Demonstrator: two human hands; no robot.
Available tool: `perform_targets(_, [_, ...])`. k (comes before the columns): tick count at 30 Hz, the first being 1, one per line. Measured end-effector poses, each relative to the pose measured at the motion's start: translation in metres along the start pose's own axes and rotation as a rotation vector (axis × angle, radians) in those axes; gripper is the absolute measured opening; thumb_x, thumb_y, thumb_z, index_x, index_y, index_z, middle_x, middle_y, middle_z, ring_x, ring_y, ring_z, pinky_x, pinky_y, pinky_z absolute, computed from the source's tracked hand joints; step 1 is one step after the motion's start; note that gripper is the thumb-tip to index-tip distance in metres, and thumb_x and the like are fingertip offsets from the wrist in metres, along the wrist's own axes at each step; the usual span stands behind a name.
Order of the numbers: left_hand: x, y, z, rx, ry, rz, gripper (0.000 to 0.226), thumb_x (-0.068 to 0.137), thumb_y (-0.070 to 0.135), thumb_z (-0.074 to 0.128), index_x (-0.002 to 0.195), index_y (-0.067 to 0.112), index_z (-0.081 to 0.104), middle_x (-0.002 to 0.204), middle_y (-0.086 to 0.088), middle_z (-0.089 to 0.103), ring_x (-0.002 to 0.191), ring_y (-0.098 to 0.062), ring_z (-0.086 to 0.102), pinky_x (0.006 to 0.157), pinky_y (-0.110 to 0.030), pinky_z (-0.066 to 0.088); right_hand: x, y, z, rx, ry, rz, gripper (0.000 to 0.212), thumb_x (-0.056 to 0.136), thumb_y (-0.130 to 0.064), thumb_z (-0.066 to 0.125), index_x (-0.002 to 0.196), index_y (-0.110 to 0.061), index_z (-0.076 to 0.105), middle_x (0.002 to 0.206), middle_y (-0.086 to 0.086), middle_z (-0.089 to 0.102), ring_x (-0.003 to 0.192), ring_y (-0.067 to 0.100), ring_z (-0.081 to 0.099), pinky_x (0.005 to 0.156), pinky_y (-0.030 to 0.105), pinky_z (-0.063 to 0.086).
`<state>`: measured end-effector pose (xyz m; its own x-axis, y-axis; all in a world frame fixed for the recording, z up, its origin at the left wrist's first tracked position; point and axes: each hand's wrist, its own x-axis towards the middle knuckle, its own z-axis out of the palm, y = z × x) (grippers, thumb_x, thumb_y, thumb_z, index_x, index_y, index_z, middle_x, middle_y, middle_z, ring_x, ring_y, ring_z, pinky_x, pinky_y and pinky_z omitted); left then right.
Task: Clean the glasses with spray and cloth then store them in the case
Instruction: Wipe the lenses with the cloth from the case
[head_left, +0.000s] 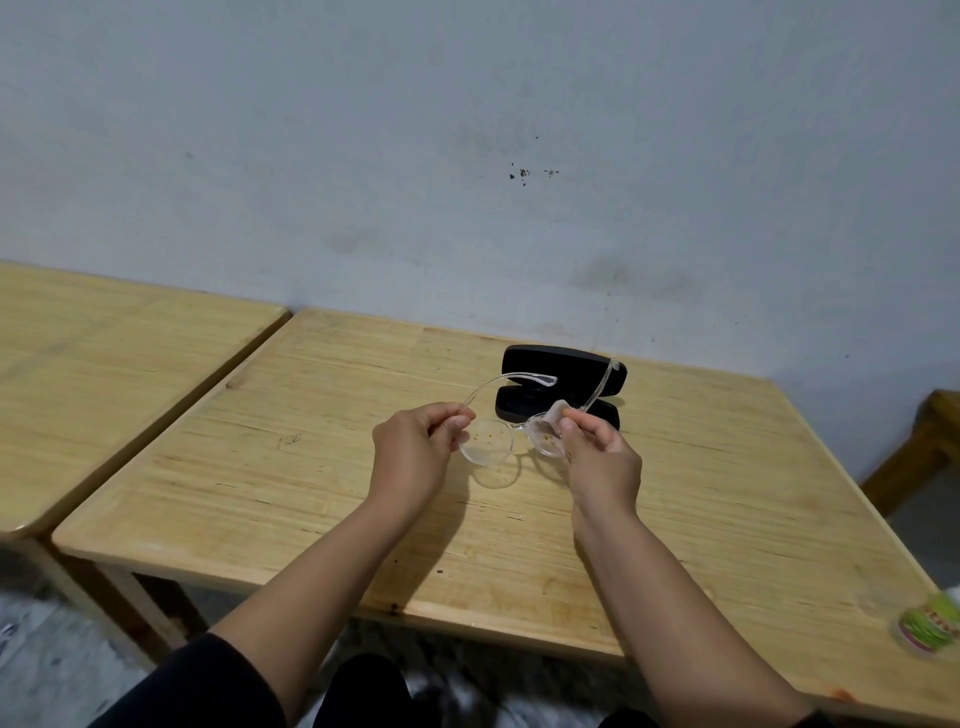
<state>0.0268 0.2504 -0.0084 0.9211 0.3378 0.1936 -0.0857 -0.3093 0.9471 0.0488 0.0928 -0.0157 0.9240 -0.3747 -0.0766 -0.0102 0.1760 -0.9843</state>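
Clear-framed glasses (488, 441) hang above the wooden table (270, 467), temples unfolded and pointing away from me. My left hand (415, 452) pinches the frame at its left hinge. My right hand (597, 457) grips the right lens through a small pale cloth (555, 413) pinched between thumb and fingers. Small yellowish specks show on both lenses. A black glasses case (563, 364) lies open on the table just behind the glasses, partly hidden by them. No spray bottle is clearly visible.
A green and pink round object (930, 621), blurred, sits at the table's near right corner. A second wooden table (104, 364) stands to the left with a narrow gap between. A grey wall runs behind. A wooden piece (914, 457) stands at the far right.
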Motion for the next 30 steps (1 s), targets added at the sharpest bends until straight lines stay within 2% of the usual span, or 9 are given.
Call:
perform_targets(3, [0.000, 0.001, 0.000, -0.013, -0.001, 0.014, 0.013, 0.087, 0.010, 0.060, 0.088, 0.013, 0.073, 0.072, 0.009, 0.068, 0.073, -0.011, 0.070, 0.073, -0.017, 0.055, -0.002, 0.002, -0.002, 0.012, -0.016, -0.037, 0.013, 0.085, -0.015, 0.066, 0.092, -0.024, 0.071, 0.095, -0.005, 0.071, 0.096, 0.010, 0.065, 0.079, 0.020, 0.048])
perform_targets(7, [0.000, 0.005, 0.001, 0.026, -0.005, 0.077, 0.017, 0.087, 0.008, 0.059, 0.083, 0.018, 0.072, 0.069, 0.003, 0.070, 0.072, -0.011, 0.069, 0.068, -0.009, 0.051, -0.004, 0.002, -0.001, -0.001, -0.054, -0.049, 0.013, 0.082, -0.022, 0.069, 0.091, -0.031, 0.072, 0.103, -0.007, 0.071, 0.102, 0.010, 0.064, 0.092, 0.027, 0.048])
perform_targets(10, [0.002, 0.006, 0.000, 0.056, 0.008, 0.119, 0.016, 0.087, 0.007, 0.060, 0.082, 0.017, 0.072, 0.070, -0.001, 0.070, 0.071, -0.012, 0.069, 0.065, -0.004, 0.047, -0.005, 0.001, -0.001, -0.041, -0.096, -0.045, 0.015, 0.084, -0.023, 0.067, 0.095, -0.031, 0.072, 0.105, -0.006, 0.071, 0.103, 0.009, 0.063, 0.094, 0.028, 0.048])
perform_targets(15, [0.007, 0.005, -0.003, 0.094, 0.018, 0.187, 0.015, 0.086, 0.008, 0.061, 0.082, 0.017, 0.072, 0.064, 0.002, 0.068, 0.066, -0.007, 0.066, 0.065, -0.005, 0.046, -0.002, 0.002, -0.005, -0.151, -0.198, -0.038, 0.015, 0.085, -0.019, 0.065, 0.094, -0.026, 0.074, 0.101, -0.009, 0.073, 0.101, 0.007, 0.064, 0.094, 0.031, 0.049])
perform_targets(19, [0.011, 0.002, -0.007, 0.115, 0.021, 0.211, 0.014, 0.086, 0.008, 0.061, 0.081, 0.016, 0.072, 0.065, 0.001, 0.069, 0.065, 0.001, 0.064, 0.064, -0.005, 0.046, 0.001, -0.004, -0.009, -0.265, -0.346, -0.029, 0.020, 0.086, -0.012, 0.063, 0.086, -0.029, 0.075, 0.095, -0.008, 0.074, 0.095, 0.011, 0.067, 0.086, 0.030, 0.054])
perform_targets(23, [0.014, 0.000, -0.014, 0.118, 0.030, 0.204, 0.017, 0.087, 0.004, 0.060, 0.082, 0.015, 0.072, 0.066, 0.001, 0.069, 0.062, 0.009, 0.063, 0.062, -0.001, 0.044, 0.001, -0.016, -0.011, -0.289, -0.489, 0.012, 0.020, 0.087, -0.001, 0.059, 0.089, -0.015, 0.073, 0.085, 0.000, 0.072, 0.075, 0.009, 0.069, 0.061, 0.011, 0.051])
perform_targets(25, [0.018, 0.002, -0.018, 0.102, 0.037, 0.197, 0.019, 0.087, 0.001, 0.059, 0.082, 0.014, 0.072, 0.067, 0.002, 0.069, 0.063, 0.009, 0.064, 0.062, -0.001, 0.044, 0.001, -0.020, -0.013, -0.363, -0.575, 0.003, 0.018, 0.087, 0.001, 0.058, 0.091, -0.008, 0.072, 0.081, -0.001, 0.071, 0.065, 0.002, 0.068, 0.057, 0.008, 0.049])
perform_targets(28, [0.020, 0.004, -0.021, 0.110, 0.041, 0.227, 0.020, 0.086, 0.000, 0.058, 0.081, 0.014, 0.071, 0.067, -0.001, 0.069, 0.064, 0.002, 0.066, 0.062, -0.003, 0.045, 0.003, -0.025, -0.017, -0.458, -0.637, -0.057, 0.019, 0.088, 0.001, 0.055, 0.089, -0.008, 0.072, 0.081, -0.001, 0.071, 0.064, -0.003, 0.066, 0.057, 0.007, 0.048])
perform_targets(30, [0.020, 0.003, -0.021, 0.114, 0.046, 0.255, 0.020, 0.086, 0.002, 0.059, 0.080, 0.016, 0.071, 0.069, -0.006, 0.071, 0.067, -0.010, 0.068, 0.068, -0.014, 0.052, 0.003, -0.026, -0.018, -0.471, -0.583, -0.077, 0.021, 0.089, 0.001, 0.054, 0.087, -0.008, 0.073, 0.080, -0.002, 0.071, 0.063, -0.005, 0.064, 0.057, 0.009, 0.049])
